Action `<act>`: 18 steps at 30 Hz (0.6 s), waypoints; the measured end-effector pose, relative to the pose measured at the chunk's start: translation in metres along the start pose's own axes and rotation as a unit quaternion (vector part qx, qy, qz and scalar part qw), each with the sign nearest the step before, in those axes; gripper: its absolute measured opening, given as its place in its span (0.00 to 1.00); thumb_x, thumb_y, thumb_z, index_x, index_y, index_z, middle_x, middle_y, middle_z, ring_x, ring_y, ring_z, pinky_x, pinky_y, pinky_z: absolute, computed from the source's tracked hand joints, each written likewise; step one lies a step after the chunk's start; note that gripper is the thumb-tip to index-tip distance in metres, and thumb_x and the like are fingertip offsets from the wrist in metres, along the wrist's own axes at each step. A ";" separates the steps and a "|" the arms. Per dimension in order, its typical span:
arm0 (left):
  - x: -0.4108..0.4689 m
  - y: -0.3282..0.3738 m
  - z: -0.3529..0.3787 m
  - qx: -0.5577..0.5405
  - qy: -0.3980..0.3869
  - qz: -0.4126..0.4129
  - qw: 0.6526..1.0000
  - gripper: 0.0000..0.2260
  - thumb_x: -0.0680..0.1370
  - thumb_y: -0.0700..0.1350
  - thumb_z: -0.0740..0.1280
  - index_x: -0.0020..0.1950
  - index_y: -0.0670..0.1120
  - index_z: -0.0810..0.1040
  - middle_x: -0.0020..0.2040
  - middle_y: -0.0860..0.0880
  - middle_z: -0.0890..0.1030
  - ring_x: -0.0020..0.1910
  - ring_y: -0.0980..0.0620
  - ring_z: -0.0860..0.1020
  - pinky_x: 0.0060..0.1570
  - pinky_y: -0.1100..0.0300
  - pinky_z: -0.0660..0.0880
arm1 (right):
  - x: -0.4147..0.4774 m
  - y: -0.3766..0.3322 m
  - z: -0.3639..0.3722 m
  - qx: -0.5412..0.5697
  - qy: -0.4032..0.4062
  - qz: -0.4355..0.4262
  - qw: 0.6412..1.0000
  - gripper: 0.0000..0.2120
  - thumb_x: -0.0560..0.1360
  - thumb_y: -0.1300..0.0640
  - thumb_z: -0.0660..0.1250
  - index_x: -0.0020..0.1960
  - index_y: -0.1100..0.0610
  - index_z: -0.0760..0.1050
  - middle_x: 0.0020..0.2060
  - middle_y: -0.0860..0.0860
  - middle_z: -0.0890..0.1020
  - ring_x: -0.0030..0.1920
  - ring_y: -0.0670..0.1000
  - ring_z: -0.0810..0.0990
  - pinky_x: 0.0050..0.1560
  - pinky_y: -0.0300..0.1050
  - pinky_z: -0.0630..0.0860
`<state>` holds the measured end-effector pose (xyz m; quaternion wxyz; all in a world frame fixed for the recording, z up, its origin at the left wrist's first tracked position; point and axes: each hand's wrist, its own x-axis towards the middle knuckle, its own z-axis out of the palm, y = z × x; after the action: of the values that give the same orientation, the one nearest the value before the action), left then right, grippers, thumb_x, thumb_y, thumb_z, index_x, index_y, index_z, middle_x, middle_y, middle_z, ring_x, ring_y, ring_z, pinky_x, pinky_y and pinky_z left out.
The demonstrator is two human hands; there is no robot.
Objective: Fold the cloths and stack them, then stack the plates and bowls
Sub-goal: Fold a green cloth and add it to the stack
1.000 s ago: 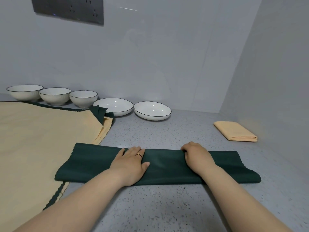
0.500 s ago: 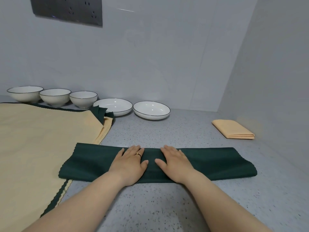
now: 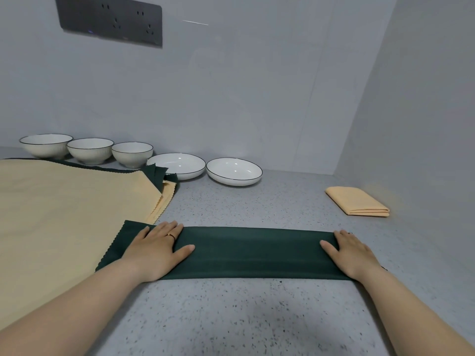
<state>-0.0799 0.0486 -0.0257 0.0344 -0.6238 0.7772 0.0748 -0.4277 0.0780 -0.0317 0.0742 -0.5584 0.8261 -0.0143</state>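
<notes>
A dark green cloth [image 3: 252, 250], folded into a long narrow strip, lies across the speckled counter in front of me. My left hand [image 3: 156, 250] presses flat on its left end, fingers spread. My right hand [image 3: 350, 253] lies flat on its right end. A folded yellow cloth [image 3: 358, 200] rests at the right near the side wall. A pile of unfolded yellow and green cloths [image 3: 64, 214] covers the left. Three white bowls [image 3: 90, 150] and two white plates [image 3: 234, 170] line the back wall.
The grey speckled counter [image 3: 244, 317] is enclosed by a back wall and a right side wall. A dark socket panel [image 3: 110, 20] is mounted high on the back wall. One green cloth corner [image 3: 155, 174] overlaps the left plate's rim.
My hands have slid apart along the green strip: the right hand went from the middle to the right end, the left hand slightly to the left. The strip looks flatter.
</notes>
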 end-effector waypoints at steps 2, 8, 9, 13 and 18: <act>-0.002 -0.001 0.002 -0.004 0.003 -0.005 1.000 0.29 0.80 0.61 0.44 0.76 0.48 0.43 0.77 0.52 0.45 0.76 0.55 0.44 0.74 0.56 0.42 | 0.000 0.000 0.001 -0.004 0.001 0.000 1.000 0.30 0.79 0.40 0.45 0.75 0.56 0.50 0.75 0.52 0.54 0.75 0.52 0.52 0.74 0.50 0.52; 0.002 -0.018 0.001 -0.015 0.059 -0.075 0.995 0.27 0.80 0.60 0.46 0.76 0.49 0.52 0.76 0.52 0.54 0.76 0.53 0.51 0.74 0.55 0.47 | -0.004 0.000 0.000 -0.007 0.005 0.006 1.000 0.29 0.79 0.40 0.45 0.74 0.56 0.54 0.74 0.54 0.58 0.74 0.53 0.56 0.74 0.53 0.53; 0.002 -0.019 0.001 -0.002 0.075 -0.074 0.994 0.25 0.80 0.59 0.46 0.75 0.49 0.55 0.75 0.51 0.58 0.75 0.53 0.54 0.73 0.55 0.49 | -0.007 -0.002 -0.002 -0.013 0.009 0.007 1.000 0.29 0.79 0.41 0.45 0.75 0.56 0.52 0.74 0.54 0.56 0.75 0.53 0.54 0.74 0.53 0.51; 0.003 -0.022 -0.008 0.040 0.094 -0.043 0.994 0.22 0.80 0.58 0.51 0.72 0.51 0.62 0.69 0.51 0.66 0.70 0.50 0.62 0.71 0.56 0.53 | -0.027 -0.019 -0.012 -0.046 0.057 -0.063 0.995 0.29 0.80 0.45 0.51 0.76 0.53 0.45 0.76 0.52 0.48 0.76 0.52 0.47 0.75 0.49 0.44; 0.011 -0.032 -0.029 -0.088 -0.008 -0.045 0.995 0.22 0.75 0.55 0.65 0.67 0.49 0.68 0.65 0.49 0.72 0.64 0.49 0.70 0.62 0.60 0.66 | -0.056 -0.073 -0.016 0.010 -0.019 -0.281 0.959 0.33 0.76 0.41 0.57 0.76 0.48 0.47 0.76 0.46 0.48 0.76 0.46 0.47 0.74 0.41 0.44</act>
<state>-0.0497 0.0262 -0.0015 -0.0113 -0.6580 0.7387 0.1457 -0.3423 0.1019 -0.0018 0.0883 -0.7676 0.6340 -0.0329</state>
